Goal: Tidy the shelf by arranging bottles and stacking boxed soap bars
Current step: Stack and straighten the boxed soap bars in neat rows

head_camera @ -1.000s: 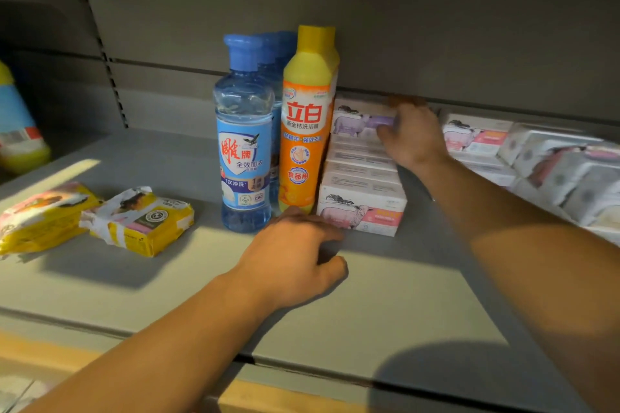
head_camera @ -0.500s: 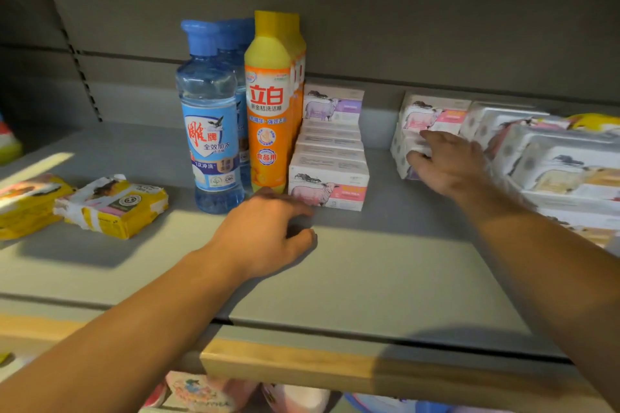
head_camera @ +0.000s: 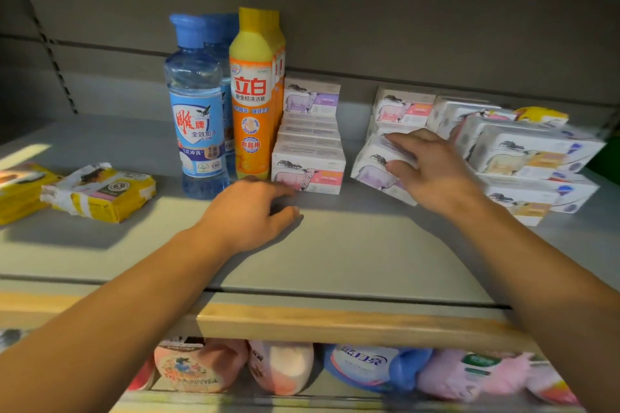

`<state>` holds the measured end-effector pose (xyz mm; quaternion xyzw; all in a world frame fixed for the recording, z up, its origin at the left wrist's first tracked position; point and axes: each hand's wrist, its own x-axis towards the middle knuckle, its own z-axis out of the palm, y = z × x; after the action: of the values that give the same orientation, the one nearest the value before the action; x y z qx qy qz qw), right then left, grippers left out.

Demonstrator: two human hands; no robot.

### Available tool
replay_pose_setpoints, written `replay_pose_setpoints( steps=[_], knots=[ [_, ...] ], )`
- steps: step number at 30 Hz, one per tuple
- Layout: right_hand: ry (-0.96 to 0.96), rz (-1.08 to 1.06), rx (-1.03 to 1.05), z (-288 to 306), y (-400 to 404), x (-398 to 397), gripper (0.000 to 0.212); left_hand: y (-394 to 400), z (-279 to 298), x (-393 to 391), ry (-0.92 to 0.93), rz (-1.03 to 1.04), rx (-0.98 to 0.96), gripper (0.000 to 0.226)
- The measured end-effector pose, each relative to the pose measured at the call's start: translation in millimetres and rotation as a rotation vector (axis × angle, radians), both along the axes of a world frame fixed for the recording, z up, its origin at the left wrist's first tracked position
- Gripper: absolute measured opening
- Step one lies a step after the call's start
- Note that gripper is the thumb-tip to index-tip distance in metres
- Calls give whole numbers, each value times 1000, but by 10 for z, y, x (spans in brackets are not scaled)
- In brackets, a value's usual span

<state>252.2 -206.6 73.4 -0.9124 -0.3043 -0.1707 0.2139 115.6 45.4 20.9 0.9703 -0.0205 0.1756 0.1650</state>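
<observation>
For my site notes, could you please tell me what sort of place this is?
Most likely a shop aisle: a metal shelf with several identical dish soap bottles, rows of matching boxed soap bars, and more packaged goods on the tier below.

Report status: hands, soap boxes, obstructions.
Left hand loosely curled, resting on shelf. Right hand gripping tilted soap box. Nothing blocking.
</observation>
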Motion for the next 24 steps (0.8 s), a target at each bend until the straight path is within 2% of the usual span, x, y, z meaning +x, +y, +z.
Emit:
replay_pose_setpoints(
  steps=[2, 5, 7, 10, 15, 18, 20, 24],
  knots=[
    [12, 70, 87, 77, -6, -242, 44, -23, 21, -30, -62, -11, -68, 33],
    [92, 184, 147, 134, 101, -544, 40, -78, 78, -97, -145, -77, -315, 37],
    [144, 261, 177, 113, 238, -661, 39, -124, 131, -147, -138, -155, -478, 46],
    [200, 344, 255, 23, 473, -737, 37, -146, 166, -183, -75, -240, -670, 35],
    [162, 357, 522, -110, 611, -690, 33, -75, 208, -168, -144, -203, -802, 29],
    [330, 391, 724, -176, 576, -643, 37, -32, 219, -168, -209, -182, -908, 28],
    [465, 437, 785, -224, 554, -613, 41, -20, 219, -165, -225, -178, -979, 34],
    [487, 429, 849, -251, 538, -580, 34, -21, 206, -173, -168, -229, -1133, 54]
  ],
)
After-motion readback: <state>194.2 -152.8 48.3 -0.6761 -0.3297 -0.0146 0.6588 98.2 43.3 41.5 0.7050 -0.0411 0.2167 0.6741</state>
